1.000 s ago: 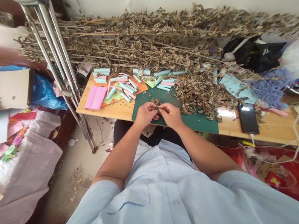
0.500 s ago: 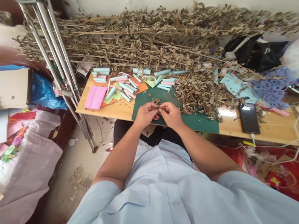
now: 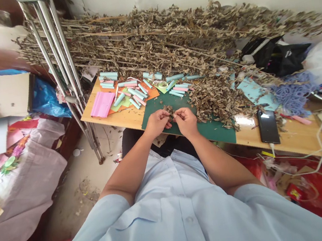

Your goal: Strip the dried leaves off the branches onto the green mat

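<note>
Right hand (image 3: 186, 121) has edged away from left hand (image 3: 159, 123), both pinched around dried leaf (image 3: 171, 112) (partly hidden).

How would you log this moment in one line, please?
left hand: at dried leaf fragments; right hand: close beside left; green mat: underneath; dried-leaf pile: right of hands

One left hand (image 3: 159, 123) and one right hand (image 3: 186, 122), two in all. One worktop (image 3: 108, 122), one green mat (image 3: 220, 135), one heap of dried leaves (image 3: 212, 101), one phone (image 3: 268, 125), one tangle of blue yarn (image 3: 290, 92). Blue and pink rolls (image 3: 109, 75) number over a dozen, too crowded to count exactly.
</note>
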`<state>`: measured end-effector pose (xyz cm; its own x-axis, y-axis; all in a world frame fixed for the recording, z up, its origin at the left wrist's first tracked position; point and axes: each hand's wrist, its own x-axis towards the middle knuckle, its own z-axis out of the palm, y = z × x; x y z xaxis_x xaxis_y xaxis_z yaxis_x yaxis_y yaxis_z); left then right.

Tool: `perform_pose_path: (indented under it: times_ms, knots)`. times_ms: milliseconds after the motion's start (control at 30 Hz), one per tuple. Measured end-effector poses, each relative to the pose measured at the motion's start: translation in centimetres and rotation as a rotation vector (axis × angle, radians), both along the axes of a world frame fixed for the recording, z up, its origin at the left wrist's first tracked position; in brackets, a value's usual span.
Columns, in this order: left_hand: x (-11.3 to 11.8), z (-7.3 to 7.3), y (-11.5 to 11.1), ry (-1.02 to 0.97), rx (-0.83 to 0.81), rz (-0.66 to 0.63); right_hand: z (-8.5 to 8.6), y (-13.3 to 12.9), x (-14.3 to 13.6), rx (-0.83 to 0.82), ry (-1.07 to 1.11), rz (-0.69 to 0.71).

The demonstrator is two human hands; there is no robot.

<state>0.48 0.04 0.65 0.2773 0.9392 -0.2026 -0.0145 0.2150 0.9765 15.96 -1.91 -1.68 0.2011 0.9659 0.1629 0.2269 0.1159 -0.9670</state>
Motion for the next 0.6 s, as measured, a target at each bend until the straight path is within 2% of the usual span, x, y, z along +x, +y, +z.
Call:
perform_pose_path:
  times_ms: [267, 600]
  knots:
    - [0.12, 0.26, -0.2, 0.046, 0.032, 0.01, 0.8, -0.82, -0.03, 0.075, -0.13, 0.128]
    - [0.16, -0.13, -0.3, 0.051, 0.075, 0.001, 0.27, -0.69, 0.0, 0.084, -0.178, 0.131]
